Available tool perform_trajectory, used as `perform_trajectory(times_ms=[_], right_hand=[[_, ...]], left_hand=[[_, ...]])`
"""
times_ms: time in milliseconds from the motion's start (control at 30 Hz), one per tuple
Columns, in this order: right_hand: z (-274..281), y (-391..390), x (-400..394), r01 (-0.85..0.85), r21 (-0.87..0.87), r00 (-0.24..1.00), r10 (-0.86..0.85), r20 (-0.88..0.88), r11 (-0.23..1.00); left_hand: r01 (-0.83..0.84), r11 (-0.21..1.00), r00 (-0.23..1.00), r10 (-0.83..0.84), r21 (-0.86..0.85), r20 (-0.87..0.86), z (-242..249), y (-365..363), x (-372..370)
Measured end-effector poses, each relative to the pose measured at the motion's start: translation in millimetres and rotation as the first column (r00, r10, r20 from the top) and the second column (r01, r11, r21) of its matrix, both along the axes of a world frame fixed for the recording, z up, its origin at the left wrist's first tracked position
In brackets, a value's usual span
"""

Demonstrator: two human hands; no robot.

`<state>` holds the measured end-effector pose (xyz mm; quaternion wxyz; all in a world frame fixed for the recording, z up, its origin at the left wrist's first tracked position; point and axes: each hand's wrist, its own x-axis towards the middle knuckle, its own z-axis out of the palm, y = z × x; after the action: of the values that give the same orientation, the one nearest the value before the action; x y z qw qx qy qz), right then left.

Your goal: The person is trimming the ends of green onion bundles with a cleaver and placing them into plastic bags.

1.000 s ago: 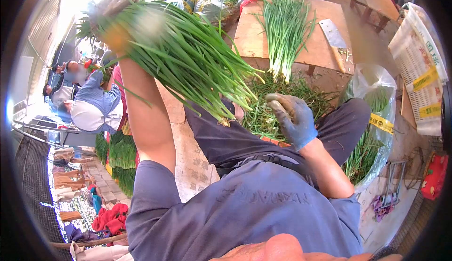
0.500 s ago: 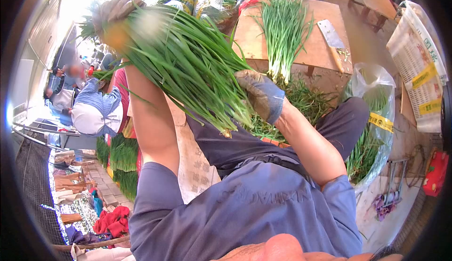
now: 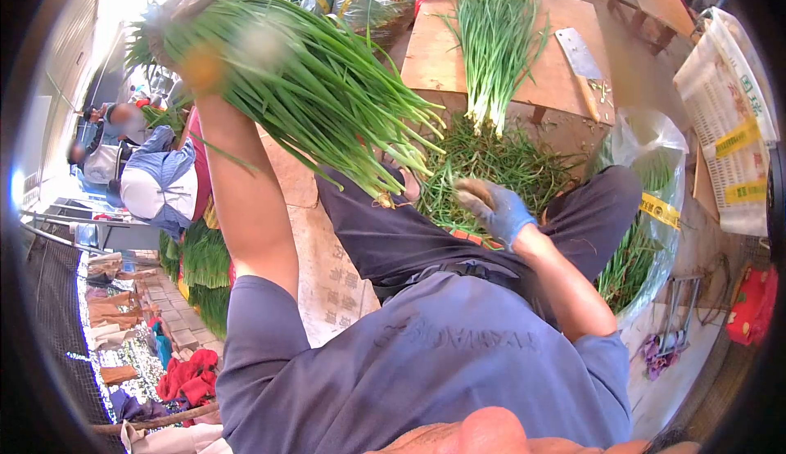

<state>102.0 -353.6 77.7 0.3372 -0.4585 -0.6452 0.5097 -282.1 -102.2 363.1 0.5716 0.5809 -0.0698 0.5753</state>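
My left hand [image 3: 176,24], in a dark work glove and partly blurred, is closed around the leafy end of a large bunch of green chives [image 3: 319,94]. The bunch slants down to the right, its pale root ends lowest, above my lap. My right hand [image 3: 495,208] wears a blue and grey glove. It is apart from the bunch, over a heap of loose chive leaves [image 3: 499,163], its fingers stretched out with nothing seen in them. Another chive bundle [image 3: 495,45] lies on a wooden board [image 3: 434,61], next to a cleaver [image 3: 580,65].
A clear plastic bag of chives [image 3: 647,233] stands by my right knee. Filled bags [image 3: 377,0] are at the back, and a printed white sack [image 3: 729,118] is at the right. Several people [image 3: 160,180] sit at the left, near stacked chives [image 3: 205,266].
My right hand has let go of the chives' root ends and dropped down and to the right. My left hand still holds the bunch, now slightly farther left.
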Motion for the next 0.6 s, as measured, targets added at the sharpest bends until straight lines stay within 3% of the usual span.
perform_trajectory(times_ms=[67, 167, 233, 267, 333, 467, 533, 600], right_hand=[[1.1, 11.4, -30.1, -0.011, -0.25, 0.908, -0.095, -0.408, 0.968], [6.4, 31.9, -62.7, -0.323, -0.508, 0.65, -0.203, -0.733, 0.799], [31.5, 30.7, -70.4, -0.283, -0.515, 0.594, -0.274, -0.756, 0.809], [39.4, 30.3, -70.7, -0.263, -0.522, 0.566, -0.308, -0.765, 0.812], [27.1, 34.0, -67.0, -0.221, -0.488, 0.625, -0.262, -0.735, 0.844], [32.0, 39.4, -61.2, -0.126, -0.504, 0.618, -0.33, -0.714, 0.855], [33.5, 36.8, -57.6, 0.131, -0.269, 0.786, -0.266, -0.558, 0.954], [29.7, 33.6, -53.0, 0.302, -0.058, 0.851, -0.297, -0.433, 0.951]], left_hand=[[0.036, 0.999, 0.998, -0.035, 0.031, -0.044, -0.5, 5.0, -3.9], [0.009, 0.998, 0.997, -0.004, 0.07, -0.078, -0.8, 6.5, -8.4], [-0.024, 0.999, 0.997, 0.028, 0.042, -0.073, 0.7, 4.0, -9.6], [-0.266, 0.96, 0.954, 0.276, 0.091, -0.12, -1.8, 4.4, -14.5], [-0.408, 0.909, 0.896, 0.417, 0.086, -0.154, -3.3, 2.8, -18.3], [0.009, 0.996, 0.998, -0.015, -0.09, -0.065, 3.5, -7.8, -9.9], [0.144, 0.985, 0.985, -0.151, -0.093, -0.079, 12.7, -14.3, 3.9], [0.09, 0.992, 0.984, -0.102, -0.088, -0.142, 23.1, -19.9, 11.1]])
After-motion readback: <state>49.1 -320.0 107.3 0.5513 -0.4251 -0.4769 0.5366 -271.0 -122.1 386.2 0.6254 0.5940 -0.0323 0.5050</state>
